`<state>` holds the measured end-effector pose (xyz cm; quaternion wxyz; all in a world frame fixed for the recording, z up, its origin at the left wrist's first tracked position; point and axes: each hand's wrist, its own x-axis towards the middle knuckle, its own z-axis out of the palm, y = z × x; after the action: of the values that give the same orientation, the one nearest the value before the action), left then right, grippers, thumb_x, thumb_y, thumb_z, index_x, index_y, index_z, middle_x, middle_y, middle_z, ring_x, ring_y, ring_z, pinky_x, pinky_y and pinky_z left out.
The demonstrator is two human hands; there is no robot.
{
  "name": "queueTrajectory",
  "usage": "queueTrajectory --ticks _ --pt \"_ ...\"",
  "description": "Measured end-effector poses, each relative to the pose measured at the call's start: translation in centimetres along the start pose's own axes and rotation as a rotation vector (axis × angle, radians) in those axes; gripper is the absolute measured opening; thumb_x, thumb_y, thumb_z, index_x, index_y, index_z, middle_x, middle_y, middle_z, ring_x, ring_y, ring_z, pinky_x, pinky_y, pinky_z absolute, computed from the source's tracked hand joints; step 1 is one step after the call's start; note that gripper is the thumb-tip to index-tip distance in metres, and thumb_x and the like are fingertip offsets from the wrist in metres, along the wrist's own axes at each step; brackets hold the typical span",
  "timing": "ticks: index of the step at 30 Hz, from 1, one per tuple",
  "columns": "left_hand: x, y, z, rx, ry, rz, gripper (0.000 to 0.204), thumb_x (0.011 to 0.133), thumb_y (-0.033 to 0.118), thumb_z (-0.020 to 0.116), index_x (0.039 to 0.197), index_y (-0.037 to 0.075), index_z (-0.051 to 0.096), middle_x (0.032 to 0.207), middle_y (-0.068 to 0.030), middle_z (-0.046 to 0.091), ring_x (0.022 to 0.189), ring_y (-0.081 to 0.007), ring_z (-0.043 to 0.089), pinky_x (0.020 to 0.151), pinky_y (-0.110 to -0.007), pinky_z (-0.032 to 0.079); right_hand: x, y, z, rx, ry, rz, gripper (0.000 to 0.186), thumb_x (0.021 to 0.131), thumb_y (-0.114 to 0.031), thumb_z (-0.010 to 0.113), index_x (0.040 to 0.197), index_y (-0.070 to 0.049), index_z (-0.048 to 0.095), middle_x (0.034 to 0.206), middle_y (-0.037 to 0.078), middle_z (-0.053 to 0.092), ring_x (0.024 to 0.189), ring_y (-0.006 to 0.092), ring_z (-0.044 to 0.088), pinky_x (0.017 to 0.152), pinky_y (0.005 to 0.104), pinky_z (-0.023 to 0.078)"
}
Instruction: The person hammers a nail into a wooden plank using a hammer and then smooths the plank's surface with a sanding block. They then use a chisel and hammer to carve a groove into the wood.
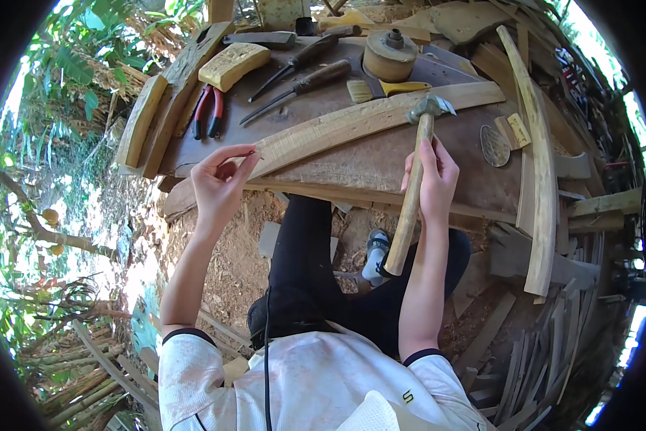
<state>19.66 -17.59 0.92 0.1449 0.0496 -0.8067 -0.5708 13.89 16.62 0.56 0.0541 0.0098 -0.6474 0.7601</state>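
My right hand (434, 178) is wrapped around the wooden handle of a hammer (411, 194). The hammer's metal head points away from me, over the right part of a long curved wooden strip (323, 136). At the strip's left part, my left hand (224, 179) pinches a tiny, thin, dark thing that looks like a nail (257, 153) between thumb and fingertips. The strip lies across the brown worktable (352, 172), its left end hanging past the near edge.
Pliers with red handles (209, 112), a wooden block (234, 65), wood-handled pointed tools (298, 90), a brush (388, 87) and a round lidded container (390, 56) lie along the far side. A long pale wooden pole (542, 179) borders the right, beside a small oval dish (495, 146).
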Motion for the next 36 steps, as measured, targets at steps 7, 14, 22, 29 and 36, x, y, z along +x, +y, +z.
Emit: queueTrajectory --ticks 7,14,22,29,36 --pt "2.8 4.3 2.3 -0.171 -0.057 0.021 0.016 0.093 0.005 0.079 0.109 0.001 0.078 0.097 0.0006 0.076 0.069 0.0025 0.051 0.060 -0.015 0.037 -0.1 0.0 -0.1 -0.002 -0.020 -0.016 0.039 0.110 -0.028 0.057 0.134 0.002 0.063 0.069 0.002 0.060 0.049 0.0086 0.057 0.045 0.0251 0.046" --pt "7.3 5.4 6.4 -0.241 -0.057 0.271 0.016 0.093 0.003 0.079 0.108 0.000 0.078 0.090 0.0042 0.074 0.061 0.0047 0.043 0.050 -0.016 0.030 0.1 0.0 0.0 0.022 0.000 -0.015 0.039 0.110 -0.028 0.057 0.135 0.002 0.063 0.069 0.002 0.060 0.049 0.0085 0.056 0.045 0.0249 0.046" --pt "9.1 4.2 9.8 0.028 -0.231 0.213 0.013 0.093 0.007 0.079 0.105 0.005 0.080 0.088 0.0043 0.075 0.060 0.0039 0.043 0.051 -0.019 0.033 0.4 0.0 0.1 0.022 0.026 -0.014 0.040 0.109 -0.028 0.058 0.133 0.003 0.062 0.070 0.004 0.060 0.049 0.0104 0.056 0.045 0.0251 0.044" --pt "12.2 3.2 13.3 0.150 -0.322 0.306 0.017 0.092 0.011 0.079 0.107 0.005 0.080 0.088 0.0018 0.078 0.059 0.0003 0.050 0.054 -0.021 0.040 0.6 0.0 0.1 0.012 0.033 -0.007 0.040 0.110 -0.027 0.057 0.136 0.002 0.062 0.069 0.003 0.060 0.049 0.0084 0.056 0.045 0.0255 0.046" --pt "12.3 1.2 14.1 0.106 -0.332 0.351 0.013 0.092 0.009 0.077 0.104 0.005 0.078 0.080 0.0024 0.074 0.054 0.0008 0.046 0.050 -0.022 0.036 0.5 -0.2 0.3 0.003 0.040 0.009 0.041 0.109 -0.026 0.058 0.139 0.002 0.061 0.069 0.003 0.060 0.050 0.0080 0.056 0.046 0.0252 0.047"
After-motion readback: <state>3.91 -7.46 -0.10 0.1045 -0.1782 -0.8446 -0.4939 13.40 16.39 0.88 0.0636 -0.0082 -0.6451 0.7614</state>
